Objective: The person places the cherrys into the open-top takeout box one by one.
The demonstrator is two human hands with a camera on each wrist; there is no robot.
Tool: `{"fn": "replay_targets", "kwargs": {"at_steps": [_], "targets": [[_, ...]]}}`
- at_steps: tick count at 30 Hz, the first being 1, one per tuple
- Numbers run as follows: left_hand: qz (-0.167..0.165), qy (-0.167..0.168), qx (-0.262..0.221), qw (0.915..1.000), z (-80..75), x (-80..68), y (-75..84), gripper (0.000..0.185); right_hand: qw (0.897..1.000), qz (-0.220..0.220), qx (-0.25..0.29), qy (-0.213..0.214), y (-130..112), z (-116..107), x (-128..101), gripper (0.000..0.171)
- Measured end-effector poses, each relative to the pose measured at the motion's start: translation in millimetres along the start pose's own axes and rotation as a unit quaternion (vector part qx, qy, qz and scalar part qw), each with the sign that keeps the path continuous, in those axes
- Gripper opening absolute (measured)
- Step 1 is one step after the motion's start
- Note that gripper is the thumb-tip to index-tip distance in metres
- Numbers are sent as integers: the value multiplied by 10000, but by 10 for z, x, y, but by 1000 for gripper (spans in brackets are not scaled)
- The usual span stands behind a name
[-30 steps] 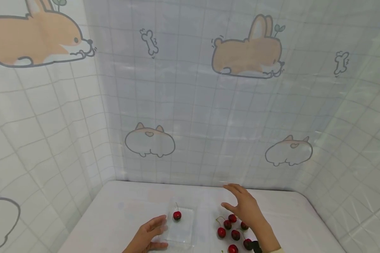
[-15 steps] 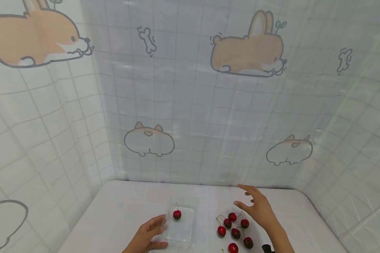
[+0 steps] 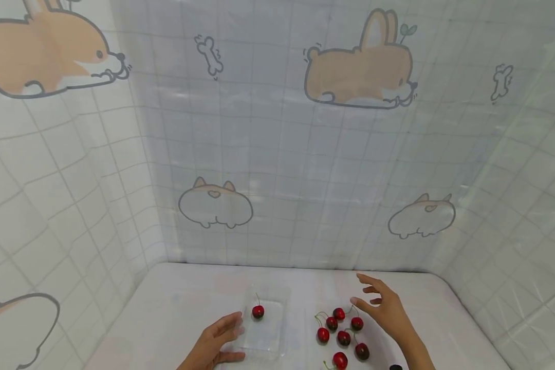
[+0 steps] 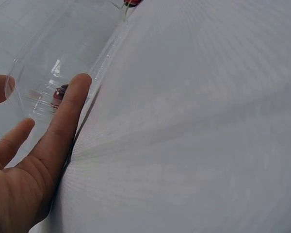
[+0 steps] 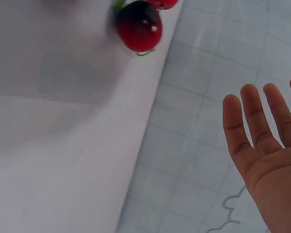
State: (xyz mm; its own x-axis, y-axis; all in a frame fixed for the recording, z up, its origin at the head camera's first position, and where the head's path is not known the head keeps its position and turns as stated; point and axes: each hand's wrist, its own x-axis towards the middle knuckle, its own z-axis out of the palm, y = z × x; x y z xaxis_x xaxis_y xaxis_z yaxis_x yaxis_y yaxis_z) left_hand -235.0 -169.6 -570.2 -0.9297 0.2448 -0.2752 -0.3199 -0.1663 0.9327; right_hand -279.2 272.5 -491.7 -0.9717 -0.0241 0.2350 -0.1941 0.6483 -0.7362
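A clear plastic tray (image 3: 264,339) lies on the white table with one red cherry (image 3: 258,311) in it. My left hand (image 3: 217,341) rests against the tray's left side, fingers straight along the rim (image 4: 94,68) and thumb near its front corner. The cherry (image 4: 60,92) shows through the plastic. Several loose cherries (image 3: 342,336) lie to the right of the tray. My right hand (image 3: 384,308) hovers just right of them with fingers spread and holds nothing. The right wrist view shows that open palm (image 5: 266,145) and one cherry (image 5: 139,25).
The white table (image 3: 189,303) is boxed in by curtain walls printed with cartoon dogs at the back (image 3: 305,154), left and right. A small black object (image 3: 394,367) peeks in at the bottom edge by my right forearm.
My right hand has moved right, from above the loose cherries to beside them, still spread. The left hand stays at the tray.
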Motion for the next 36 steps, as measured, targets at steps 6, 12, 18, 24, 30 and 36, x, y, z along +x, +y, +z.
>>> {"fn": "replay_targets", "kwargs": {"at_steps": [6,12,18,24,30,36], "targets": [[40,-68,-40,10000,-9,5,-11,71,9986,295,424,-94,102,50,-30,70],[149,-180,-107,9997,-22,3,12,69,9970,278,688,-223,170,91,-21,65],[96,-103,-148,9998,-9,0,10,70,9956,597,534,-477,280,167,-29,62],[-17,-79,-184,9998,-1,-16,-54,71,9911,890,373,-914,359,263,-66,66],[5,-17,-153,9999,6,-26,-74,71,9917,588,7,-1141,379,337,-48,65],[65,-25,-158,9999,5,-30,-71,71,9880,156,-168,-1528,430,396,4,63]]}}
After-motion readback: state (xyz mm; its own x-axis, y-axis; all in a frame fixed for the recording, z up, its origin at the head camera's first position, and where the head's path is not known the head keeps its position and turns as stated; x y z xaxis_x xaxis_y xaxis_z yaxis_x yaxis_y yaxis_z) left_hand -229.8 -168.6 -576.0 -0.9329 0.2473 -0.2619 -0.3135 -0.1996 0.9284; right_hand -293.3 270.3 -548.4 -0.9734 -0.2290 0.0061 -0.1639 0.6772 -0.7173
